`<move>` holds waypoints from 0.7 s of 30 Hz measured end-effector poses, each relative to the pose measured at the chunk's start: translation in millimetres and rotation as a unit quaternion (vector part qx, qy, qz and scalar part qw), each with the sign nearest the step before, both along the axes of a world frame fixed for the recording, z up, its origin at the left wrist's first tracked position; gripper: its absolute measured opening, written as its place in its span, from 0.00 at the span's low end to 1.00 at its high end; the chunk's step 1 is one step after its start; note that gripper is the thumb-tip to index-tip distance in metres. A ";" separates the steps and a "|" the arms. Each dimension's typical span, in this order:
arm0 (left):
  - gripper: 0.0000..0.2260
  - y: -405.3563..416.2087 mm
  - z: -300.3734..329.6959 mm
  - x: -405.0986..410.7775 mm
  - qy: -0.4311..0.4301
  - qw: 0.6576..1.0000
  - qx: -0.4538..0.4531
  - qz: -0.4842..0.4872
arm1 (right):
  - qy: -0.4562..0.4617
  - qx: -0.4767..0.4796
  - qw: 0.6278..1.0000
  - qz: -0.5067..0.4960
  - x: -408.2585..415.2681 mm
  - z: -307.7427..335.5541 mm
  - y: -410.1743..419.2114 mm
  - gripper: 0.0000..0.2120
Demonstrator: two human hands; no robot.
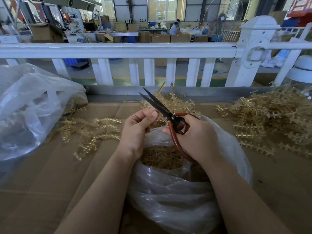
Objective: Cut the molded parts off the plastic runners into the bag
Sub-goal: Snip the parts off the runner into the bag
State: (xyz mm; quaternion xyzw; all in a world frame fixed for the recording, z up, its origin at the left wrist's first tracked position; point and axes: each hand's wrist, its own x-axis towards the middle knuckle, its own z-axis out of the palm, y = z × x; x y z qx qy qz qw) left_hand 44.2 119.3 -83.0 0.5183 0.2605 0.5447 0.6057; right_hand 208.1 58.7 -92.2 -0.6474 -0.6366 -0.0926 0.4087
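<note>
The right hand (194,134) grips the red handles of a pair of scissors (162,109), fingers curled through and around the loops, and the black blades stand slightly parted, pointing up and away to the left. The left hand (136,130) is just beside the blades, its thumb and fingers pinched together on something small at the blade edge — most likely a piece of runner, though the fingers hide it and its shape cannot be told. Both hands hang directly above the open mouth of a clear plastic bag (177,191), which sits on the cardboard-covered table (50,174) between the forearms and holds a heap of small amber cut parts (160,157). More amber runners lie around the hands: a loose scatter of runners (94,130) to the left of the left hand, a small cluster of runners (175,102) just behind the scissor blades, and a large pile of runners (273,120) well off to the right. A second clear bag (30,107) lies crumpled at the far left of the table, and a white railing (118,49) runs across behind it.
</note>
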 end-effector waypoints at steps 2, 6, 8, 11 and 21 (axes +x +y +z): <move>0.05 -0.4 0.3 2.4 0.035 0.999 0.004 0.016 | 0.049 -0.009 0.999 0.006 -1.3 0.3 0.8 0.26; 0.07 -2.0 0.9 4.1 0.069 0.997 0.017 0.015 | 0.137 -0.046 0.989 0.021 -0.3 1.7 2.8 0.19; 0.05 -4.2 2.1 4.5 0.062 0.998 0.023 0.002 | 0.174 -0.051 0.983 0.028 1.2 2.6 3.6 0.13; 0.06 -6.2 2.8 5.8 0.060 0.998 0.032 0.005 | 0.207 -0.051 0.977 0.032 2.2 3.0 5.4 0.12; 0.05 -2.7 2.5 4.1 0.028 0.999 -0.005 0.044 | 0.176 -0.036 0.983 0.024 -0.3 3.9 4.1 0.09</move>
